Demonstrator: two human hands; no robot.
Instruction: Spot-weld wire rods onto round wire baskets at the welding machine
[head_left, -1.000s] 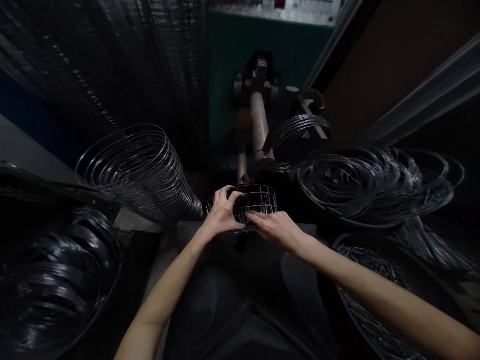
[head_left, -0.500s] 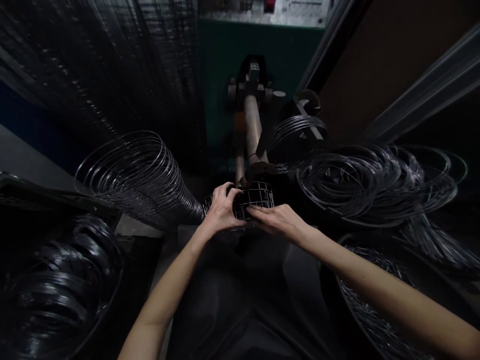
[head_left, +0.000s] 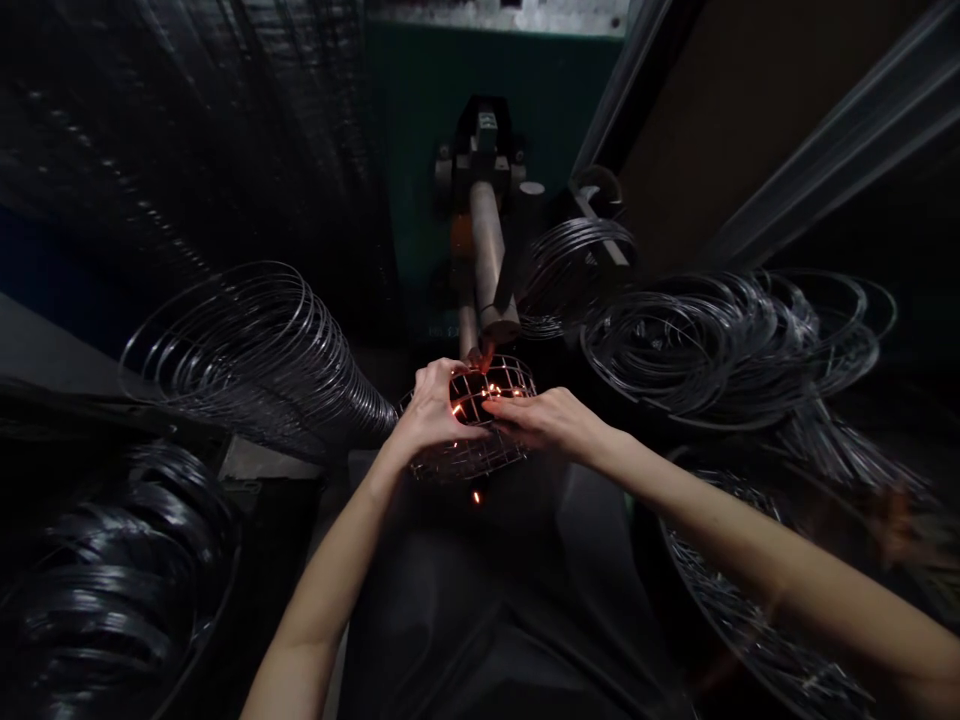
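Observation:
Both hands are on a round wire basket under the welding machine's arm. My left hand grips its left side, thumb and fingers curved around the wires. On the right side my right hand holds the wires, fingers pressed together and pointing left; its thumb is hidden. The tip of the spot welder meets the basket's far edge, with orange sparks scattering between my hands. One glowing spark falls below the basket.
A tall stack of wire rings leans at left, above coiled wire. More wire rings fill a container at right, with a bin of short wires below it. A dark apron covers my lap.
Sparks and an orange glow have appeared at the welder tip. The whole scene has shifted slightly left and up in view. Both hands stay on the basket.

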